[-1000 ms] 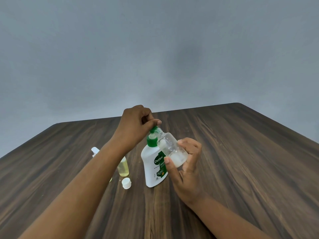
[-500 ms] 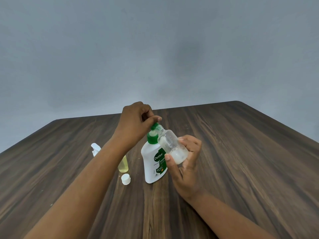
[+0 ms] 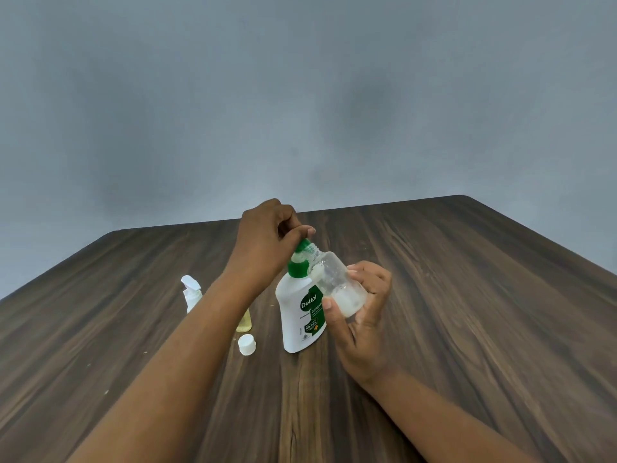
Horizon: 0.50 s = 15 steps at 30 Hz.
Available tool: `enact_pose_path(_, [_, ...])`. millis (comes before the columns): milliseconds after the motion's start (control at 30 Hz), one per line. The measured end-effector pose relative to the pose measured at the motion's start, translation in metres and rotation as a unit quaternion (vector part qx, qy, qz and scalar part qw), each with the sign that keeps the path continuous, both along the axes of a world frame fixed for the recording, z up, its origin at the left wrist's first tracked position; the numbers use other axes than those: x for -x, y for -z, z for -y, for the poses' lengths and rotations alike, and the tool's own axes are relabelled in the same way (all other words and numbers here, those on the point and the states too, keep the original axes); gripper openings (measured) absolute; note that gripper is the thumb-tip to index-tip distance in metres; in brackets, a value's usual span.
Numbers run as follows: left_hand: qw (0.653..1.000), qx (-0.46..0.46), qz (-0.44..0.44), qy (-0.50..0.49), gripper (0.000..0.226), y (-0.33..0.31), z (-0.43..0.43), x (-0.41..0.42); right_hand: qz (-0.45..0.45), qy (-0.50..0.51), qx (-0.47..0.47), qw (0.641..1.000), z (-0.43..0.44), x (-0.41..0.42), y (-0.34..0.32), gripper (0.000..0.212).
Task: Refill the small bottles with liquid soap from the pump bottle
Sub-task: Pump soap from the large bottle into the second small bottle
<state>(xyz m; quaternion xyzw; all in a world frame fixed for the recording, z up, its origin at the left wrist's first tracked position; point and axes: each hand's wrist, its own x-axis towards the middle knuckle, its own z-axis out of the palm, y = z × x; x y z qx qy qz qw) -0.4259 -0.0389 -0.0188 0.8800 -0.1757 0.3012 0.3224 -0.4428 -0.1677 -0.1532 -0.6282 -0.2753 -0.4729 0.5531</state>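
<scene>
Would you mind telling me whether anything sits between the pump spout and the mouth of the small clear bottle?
Nothing visible does. The right hand holds the small clear bottle tilted, mouth against the green pump; the left hand is on top of the pump.

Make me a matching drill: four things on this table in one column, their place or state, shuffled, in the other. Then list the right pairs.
Things
1. pump bottle
2. clear bottle
3. white cap
4. yellow bottle

Place or state
A. lying loose on the table
B. tilted in the right hand, mouth at the nozzle
C. upright, left hand on its green pump head
D. standing partly hidden behind the left forearm

Pairs: 1-C, 2-B, 3-A, 4-D
</scene>
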Motion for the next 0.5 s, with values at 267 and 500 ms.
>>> enact_pose_path(267, [1.0, -0.018, -0.011, 0.013, 0.027, -0.003, -0.002, -0.002, 0.004, -0.003, 0.005, 1.0, 0.0, 0.0, 0.001, 0.032])
enact_pose_path(500, [1.0, 0.026, -0.005, -0.013, 0.03, 0.01, 0.001, -0.001, 0.001, 0.01, 0.014, 1.0, -0.001, 0.003, 0.002, 0.04])
